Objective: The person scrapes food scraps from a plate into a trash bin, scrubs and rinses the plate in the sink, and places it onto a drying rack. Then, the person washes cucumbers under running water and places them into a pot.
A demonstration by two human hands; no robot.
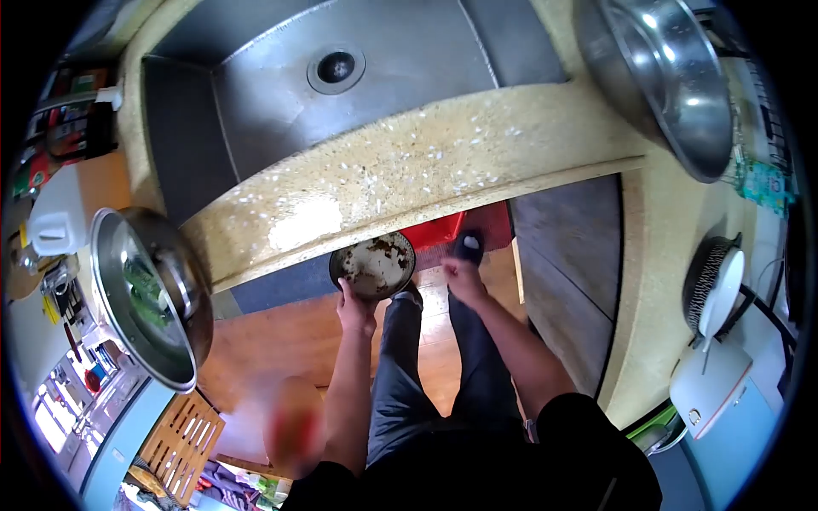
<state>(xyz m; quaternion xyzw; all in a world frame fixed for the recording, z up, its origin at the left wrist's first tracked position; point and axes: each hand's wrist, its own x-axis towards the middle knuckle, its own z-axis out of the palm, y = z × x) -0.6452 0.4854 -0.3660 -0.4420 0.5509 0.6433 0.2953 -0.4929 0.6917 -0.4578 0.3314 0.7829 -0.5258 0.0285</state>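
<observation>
Left hand [356, 313]: grip closed on the rim of a round bowl [372, 266], at its near side, thumb over the edge. Bowl held below the front edge of the surface [383, 170], above the floor [281, 341]; open side up, pale inside, dark brown patches scattered across it, dark rim.

Right hand [464, 279]: off to the right of the bowl, apart from it, near a dark shoe [469, 247] in view. Fingers look partly curled but blurred; cannot tell whether this grip is open or closed, nor any object in it.

Surface is beige, speckled white. Set into it, a grey metal sink [426, 64] with 1 round drain [336, 67]. Left of the sink, a steel basin [202, 328] with green leaves [146, 291] inside; a white jug [57, 217] near it. Right of the sink, a 2nd basin [660, 81], also shiny metal. Red item [436, 231] low down, just beyond the bowl.
</observation>
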